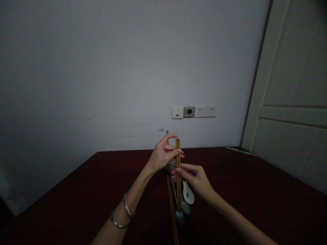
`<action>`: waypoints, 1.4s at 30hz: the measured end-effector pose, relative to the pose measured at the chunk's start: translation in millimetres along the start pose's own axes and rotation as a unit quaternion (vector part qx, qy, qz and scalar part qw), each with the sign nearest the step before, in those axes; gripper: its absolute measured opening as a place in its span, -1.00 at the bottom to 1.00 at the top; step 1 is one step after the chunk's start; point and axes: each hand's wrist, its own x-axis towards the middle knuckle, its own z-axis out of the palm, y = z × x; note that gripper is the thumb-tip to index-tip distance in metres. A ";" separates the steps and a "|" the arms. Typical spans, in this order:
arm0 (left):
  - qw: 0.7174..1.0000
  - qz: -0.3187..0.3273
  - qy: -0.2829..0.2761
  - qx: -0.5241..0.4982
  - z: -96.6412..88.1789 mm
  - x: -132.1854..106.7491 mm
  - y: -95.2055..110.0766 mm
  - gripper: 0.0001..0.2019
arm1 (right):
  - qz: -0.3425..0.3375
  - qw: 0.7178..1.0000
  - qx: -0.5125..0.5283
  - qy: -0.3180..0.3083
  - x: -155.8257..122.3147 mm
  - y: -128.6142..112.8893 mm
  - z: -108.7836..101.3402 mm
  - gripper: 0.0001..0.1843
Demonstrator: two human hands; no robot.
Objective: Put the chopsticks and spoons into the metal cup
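A pair of wooden chopsticks [178,190] is held upright above the table. My left hand [163,153] has its thumb and fingers on their upper part, with the index finger stretched over toward the top ends. Lower down, my right hand [192,177] pinches the same pair. Behind my left hand stands a metal cup [170,165], partly hidden, and a chopstick end [167,132] rises above that hand. On the table below lie more chopsticks [172,211], two metal spoons [180,217], and a white ceramic spoon [188,194] with a blue mark.
The dark red table [102,197] reaches back to a pale wall [127,68]. Sockets and a switch [194,112] are set in the wall. A panelled door [288,102] stands at the right. A thin strip [240,150] lies near the table's back right corner.
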 end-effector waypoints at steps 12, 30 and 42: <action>1.000 -0.010 0.012 0.007 -2.7 3.1 -9.3 -0.53 | 0.019 1.000 0.015 -0.002 3.2 4.9 -1.6 -0.58; 0.999 0.013 0.030 0.010 -1.1 3.0 -10.8 -0.53 | 0.001 0.995 -0.008 0.103 13.3 3.8 -10.6 -0.62; 0.999 0.041 0.029 0.015 -18.0 7.4 -4.3 -0.53 | 0.052 0.998 0.011 0.045 35.9 -13.4 0.4 -0.66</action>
